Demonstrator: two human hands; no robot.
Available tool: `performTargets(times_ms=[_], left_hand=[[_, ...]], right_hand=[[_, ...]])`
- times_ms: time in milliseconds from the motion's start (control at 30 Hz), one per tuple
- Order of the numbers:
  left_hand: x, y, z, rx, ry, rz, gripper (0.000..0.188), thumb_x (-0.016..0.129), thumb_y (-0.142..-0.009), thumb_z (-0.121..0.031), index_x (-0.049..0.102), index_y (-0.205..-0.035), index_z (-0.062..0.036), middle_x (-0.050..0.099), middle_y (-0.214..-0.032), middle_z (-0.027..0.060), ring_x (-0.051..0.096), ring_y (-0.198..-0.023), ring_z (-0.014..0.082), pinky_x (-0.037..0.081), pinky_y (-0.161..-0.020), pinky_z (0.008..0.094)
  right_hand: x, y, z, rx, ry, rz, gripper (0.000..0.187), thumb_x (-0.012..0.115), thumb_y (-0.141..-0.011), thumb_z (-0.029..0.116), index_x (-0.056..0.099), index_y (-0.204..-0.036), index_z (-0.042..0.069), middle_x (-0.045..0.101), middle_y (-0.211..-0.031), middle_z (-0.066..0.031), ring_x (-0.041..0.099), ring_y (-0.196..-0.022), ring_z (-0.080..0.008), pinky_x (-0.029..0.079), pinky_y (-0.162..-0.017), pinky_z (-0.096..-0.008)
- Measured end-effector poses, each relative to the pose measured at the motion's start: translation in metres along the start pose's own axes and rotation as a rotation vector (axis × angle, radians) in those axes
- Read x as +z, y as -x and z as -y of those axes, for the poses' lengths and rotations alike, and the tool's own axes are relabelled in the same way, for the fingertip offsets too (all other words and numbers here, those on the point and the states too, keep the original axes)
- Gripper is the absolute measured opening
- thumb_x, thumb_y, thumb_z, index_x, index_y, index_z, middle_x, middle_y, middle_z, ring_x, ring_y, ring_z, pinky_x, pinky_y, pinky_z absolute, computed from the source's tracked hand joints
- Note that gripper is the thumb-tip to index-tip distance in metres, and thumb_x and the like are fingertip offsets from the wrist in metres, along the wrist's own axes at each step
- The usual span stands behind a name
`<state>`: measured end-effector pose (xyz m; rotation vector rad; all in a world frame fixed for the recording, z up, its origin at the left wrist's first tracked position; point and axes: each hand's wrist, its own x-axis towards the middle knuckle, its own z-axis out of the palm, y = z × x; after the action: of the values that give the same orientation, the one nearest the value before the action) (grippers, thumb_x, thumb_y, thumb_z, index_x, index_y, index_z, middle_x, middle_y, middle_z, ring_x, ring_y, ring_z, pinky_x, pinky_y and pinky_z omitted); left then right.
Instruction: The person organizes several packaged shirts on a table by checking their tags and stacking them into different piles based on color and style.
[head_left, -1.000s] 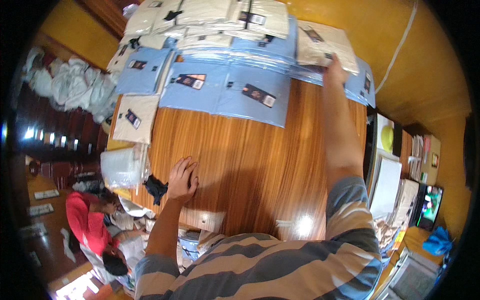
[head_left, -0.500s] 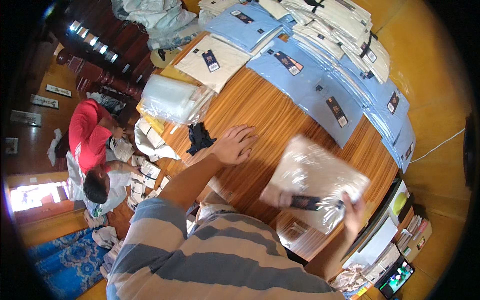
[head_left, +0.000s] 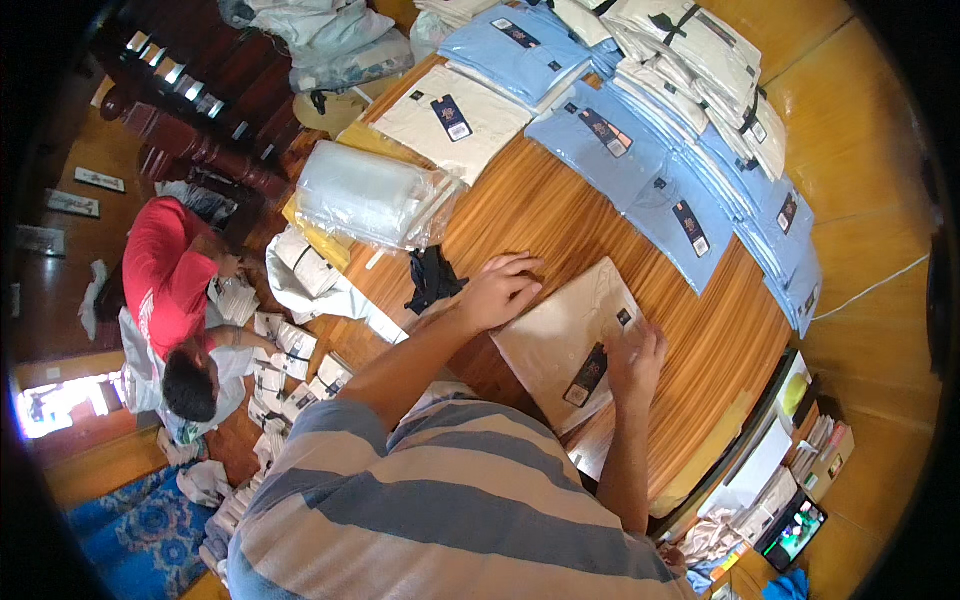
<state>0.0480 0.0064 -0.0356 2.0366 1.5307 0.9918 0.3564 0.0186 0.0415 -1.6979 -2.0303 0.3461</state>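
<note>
Right at the near edge of the wooden table (head_left: 730, 370), a folded cream garment (head_left: 555, 335) is lying flat, close against the person's striped shirt (head_left: 460, 480) and sitting askew, one corner pointing toward the far side! The right hand (head_left: 633, 362) is covering its right edge, fingers bending down by the dark hang tag (head_left: 587, 375); whether they are pinching the edge or merely pressing on it, I cannot tell. Just above that tag, a small black label (head_left: 624, 317) is showing on the cream cloth. Over to the left hand (head_left: 503, 292): it is gripping nothing, fingers loosely spreading beside the garment's left side, and whether it is touching the cloth I cannot tell. Just left of that wrist a crumpled black bundle (head_left: 434, 280) is lying, and beyond it a stack of clear plastic bags (head_left: 370, 195) is resting, with yellow sheeting (head_left: 315, 235) peeking out underneath. Across the far side, blue packed garments (head_left: 690, 215) are fanning along the edge, a cream pile (head_left: 690, 50) is rising behind them, and another tagged cream garment (head_left: 430, 110) is lying farther left. Off to the left, a co-worker in red (head_left: 170, 265) is bending over white bundles (head_left: 295, 350), reaching one arm toward them.
</note>
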Motion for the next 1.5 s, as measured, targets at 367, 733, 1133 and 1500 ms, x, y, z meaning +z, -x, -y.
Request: performTargets(times_ms=[367,733,1133,1500], left_hand=[[0.019,0.026,-0.047,-0.279,0.449,0.402,0.047,0.079,-0.092,-0.023,0.061,-0.125,0.0041,0.072,-0.099,0.0229,0.072,-0.084,0.0369,0.056,-0.076,0.046],[0.011,0.013,-0.049,-0.345,0.44,0.605,0.04,0.073,-0.099,-0.036,0.063,-0.096,0.0031,0.065,-0.087,0.0254,0.067,-0.081,0.0417,0.053,-0.072,0.048],[-0.002,0.001,-0.091,-0.425,0.723,0.234,0.026,0.07,-0.101,-0.016,0.064,-0.121,0.0002,0.068,-0.116,0.0144,0.068,-0.106,0.029,0.053,-0.096,0.0391],[0.033,-0.03,-0.146,-0.85,1.338,0.086,0.056,0.069,-0.098,-0.005,0.048,-0.151,-0.0019,0.062,-0.143,0.0125,0.06,-0.131,0.0246,0.048,-0.109,0.0413]], right_hand=[[0.008,0.114,-0.034,0.662,-0.075,-0.064,0.084,0.092,-0.083,0.042,0.052,-0.136,-0.011,0.066,-0.096,-0.0115,0.062,-0.079,-0.0185,0.053,-0.07,-0.0322],[-0.001,0.117,-0.049,0.725,-0.387,-0.022,0.032,0.085,-0.093,0.026,0.069,-0.093,-0.002,0.066,-0.074,-0.0024,0.059,-0.068,-0.0101,0.048,-0.06,-0.0277],[-0.078,0.052,0.042,0.549,-0.914,-0.086,0.017,0.074,-0.101,0.008,0.058,-0.105,0.003,0.067,-0.089,-0.0012,0.06,-0.077,-0.0061,0.048,-0.07,-0.022],[-0.093,0.036,-0.085,0.704,-0.914,0.225,0.035,0.064,-0.109,0.032,0.069,-0.111,-0.003,0.075,-0.102,-0.0095,0.068,-0.092,-0.0131,0.054,-0.082,-0.0276]])
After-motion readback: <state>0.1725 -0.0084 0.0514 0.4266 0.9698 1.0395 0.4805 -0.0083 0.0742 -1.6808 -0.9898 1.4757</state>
